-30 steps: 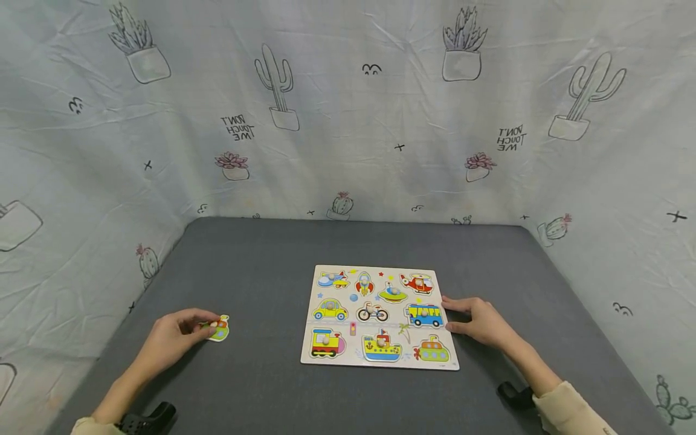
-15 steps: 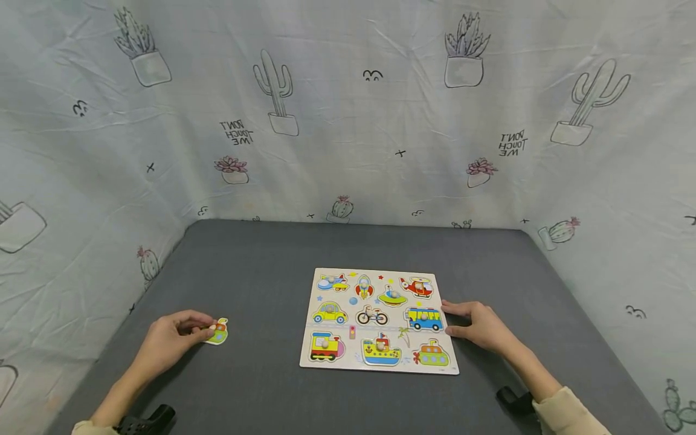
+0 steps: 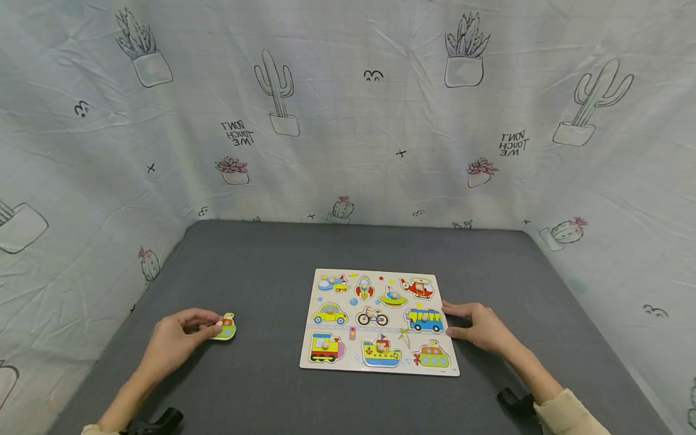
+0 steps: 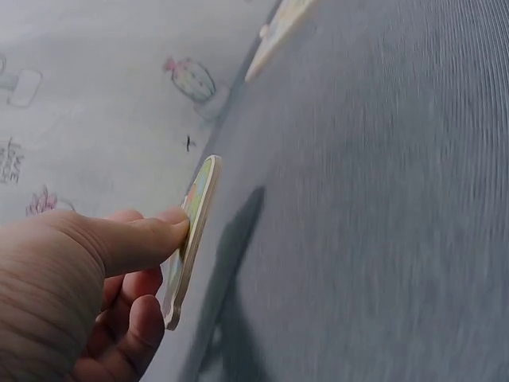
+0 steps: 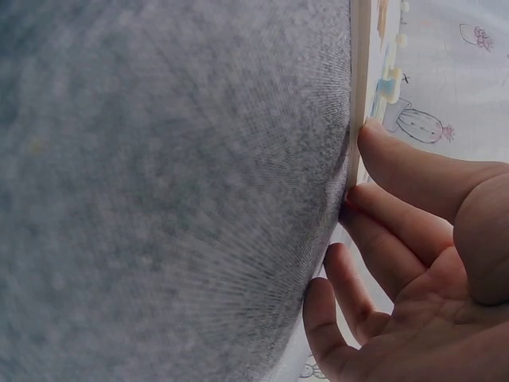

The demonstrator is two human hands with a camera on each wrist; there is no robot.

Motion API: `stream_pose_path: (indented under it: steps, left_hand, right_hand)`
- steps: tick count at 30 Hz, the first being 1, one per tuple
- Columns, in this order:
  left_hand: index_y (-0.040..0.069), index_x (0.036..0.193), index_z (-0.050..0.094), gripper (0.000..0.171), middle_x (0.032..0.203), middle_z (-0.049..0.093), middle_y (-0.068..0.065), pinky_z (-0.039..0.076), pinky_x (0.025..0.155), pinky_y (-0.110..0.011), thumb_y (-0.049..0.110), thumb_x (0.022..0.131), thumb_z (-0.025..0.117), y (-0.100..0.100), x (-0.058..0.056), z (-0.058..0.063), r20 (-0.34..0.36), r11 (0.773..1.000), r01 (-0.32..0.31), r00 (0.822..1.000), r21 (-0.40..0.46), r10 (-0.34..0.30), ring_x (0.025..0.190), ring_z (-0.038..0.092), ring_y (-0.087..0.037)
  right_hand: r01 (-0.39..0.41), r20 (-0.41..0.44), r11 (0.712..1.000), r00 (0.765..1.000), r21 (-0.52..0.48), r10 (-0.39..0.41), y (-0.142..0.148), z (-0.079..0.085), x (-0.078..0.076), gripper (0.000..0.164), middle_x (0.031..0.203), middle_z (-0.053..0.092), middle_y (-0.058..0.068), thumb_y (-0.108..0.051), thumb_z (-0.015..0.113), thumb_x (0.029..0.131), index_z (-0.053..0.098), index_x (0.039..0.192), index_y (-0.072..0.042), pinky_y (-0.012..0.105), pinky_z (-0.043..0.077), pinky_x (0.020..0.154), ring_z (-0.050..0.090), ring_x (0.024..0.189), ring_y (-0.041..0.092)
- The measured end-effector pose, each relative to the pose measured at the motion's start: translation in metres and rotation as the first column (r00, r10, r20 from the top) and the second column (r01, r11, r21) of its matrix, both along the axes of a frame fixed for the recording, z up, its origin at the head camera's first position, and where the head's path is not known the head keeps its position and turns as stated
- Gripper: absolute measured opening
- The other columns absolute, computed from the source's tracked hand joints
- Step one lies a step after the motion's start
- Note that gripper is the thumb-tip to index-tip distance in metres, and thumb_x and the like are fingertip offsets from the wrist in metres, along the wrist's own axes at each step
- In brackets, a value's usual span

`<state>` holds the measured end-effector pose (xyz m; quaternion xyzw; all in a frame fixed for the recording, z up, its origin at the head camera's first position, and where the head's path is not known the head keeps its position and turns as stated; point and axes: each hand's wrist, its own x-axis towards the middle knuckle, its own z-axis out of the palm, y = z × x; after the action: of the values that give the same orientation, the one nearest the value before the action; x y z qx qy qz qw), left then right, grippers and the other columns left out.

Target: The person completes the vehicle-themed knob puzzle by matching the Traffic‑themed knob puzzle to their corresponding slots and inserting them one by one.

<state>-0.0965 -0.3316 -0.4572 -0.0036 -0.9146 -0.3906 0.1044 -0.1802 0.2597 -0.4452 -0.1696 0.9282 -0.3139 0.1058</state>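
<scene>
My left hand (image 3: 176, 339) pinches a small wooden submarine puzzle piece (image 3: 227, 328), green with an orange top, between thumb and fingers. In the left wrist view the piece (image 4: 199, 207) is tilted on edge, and its shadow falls on the grey cloth. A wooden vehicle peg puzzle board (image 3: 348, 370) lies flat on the table, with knobbed pieces such as a bus (image 3: 425, 319) and a train (image 3: 325, 347). Its lower right submarine spot (image 3: 433, 356) shows a matching picture without a knob. My right hand (image 3: 481, 326) touches the board's right edge with extended thumb and index finger.
The table has a dark grey cloth (image 3: 261, 266). Behind and at both sides hangs a pale curtain (image 3: 337, 109) printed with cacti. Dark wrist mounts (image 3: 157, 423) sit below the hands.
My left hand has moved slightly to the right and away from me with the submarine piece still pinched. The right hand stays at the board's edge. The head view has tilted slightly.
</scene>
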Motion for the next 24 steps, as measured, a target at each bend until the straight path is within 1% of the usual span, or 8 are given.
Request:
stream_pose_path:
  steps: [5, 12, 15, 19, 24]
  left_hand:
    - [0.019, 0.096, 0.075, 0.018, 0.085, 0.072, 0.008, 0.050, 0.058, -0.027, 0.028, 0.082, 0.082, 0.018, -0.004, 0.003, -0.013, 1.000, 0.010, 1.000, 0.010, -0.010, 0.070, 0.065, -0.013]
    - [0.021, 0.096, 0.074, 0.016, 0.082, 0.071, 0.011, 0.049, 0.056, -0.030, 0.028, 0.083, 0.081, 0.045, -0.010, 0.011, -0.020, 0.998, 0.036, 0.999, 0.059, -0.035, 0.066, 0.064, -0.018]
    - [0.021, 0.096, 0.074, 0.016, 0.083, 0.071, 0.010, 0.050, 0.057, -0.030, 0.028, 0.083, 0.081, 0.055, -0.015, 0.013, -0.028, 0.996, 0.050, 0.998, 0.080, -0.048, 0.066, 0.063, -0.017]
    - [0.021, 0.096, 0.074, 0.016, 0.083, 0.071, 0.010, 0.049, 0.058, -0.029, 0.027, 0.083, 0.081, 0.069, -0.022, 0.015, -0.060, 0.992, 0.068, 0.996, 0.107, -0.062, 0.067, 0.062, -0.015]
    - [0.023, 0.094, 0.074, 0.015, 0.079, 0.070, 0.012, 0.048, 0.057, -0.028, 0.025, 0.081, 0.083, 0.093, -0.028, 0.019, -0.082, 0.987, 0.090, 0.993, 0.136, -0.080, 0.064, 0.060, -0.015]
  right_hand:
    - [0.007, 0.009, 1.000, 1.000, 0.005, -0.007, -0.001, 0.000, 0.000, 0.054, 0.136, 0.056, 0.014, -0.019, 0.082, 0.081, 0.064, 0.129, -0.001, 0.063, 0.035, 0.098, 0.044, 0.129, 0.044]
    - [0.008, 0.016, 1.000, 1.000, 0.000, -0.008, -0.001, 0.001, 0.000, 0.055, 0.137, 0.055, 0.015, -0.019, 0.082, 0.081, 0.064, 0.129, -0.001, 0.063, 0.035, 0.098, 0.043, 0.130, 0.044]
    - [0.009, 0.017, 1.000, 1.000, 0.000, -0.009, 0.000, 0.001, 0.000, 0.055, 0.137, 0.055, 0.015, -0.019, 0.082, 0.081, 0.064, 0.130, -0.002, 0.063, 0.035, 0.098, 0.043, 0.130, 0.044]
    - [0.011, 0.013, 1.000, 1.000, -0.005, -0.011, 0.000, 0.002, 0.001, 0.055, 0.136, 0.055, 0.015, -0.019, 0.082, 0.081, 0.064, 0.130, -0.002, 0.063, 0.035, 0.098, 0.043, 0.130, 0.044]
    - [0.006, 0.010, 1.000, 1.000, -0.004, -0.006, 0.001, 0.002, 0.000, 0.055, 0.137, 0.055, 0.015, -0.019, 0.082, 0.081, 0.064, 0.130, -0.002, 0.062, 0.036, 0.098, 0.043, 0.130, 0.044]
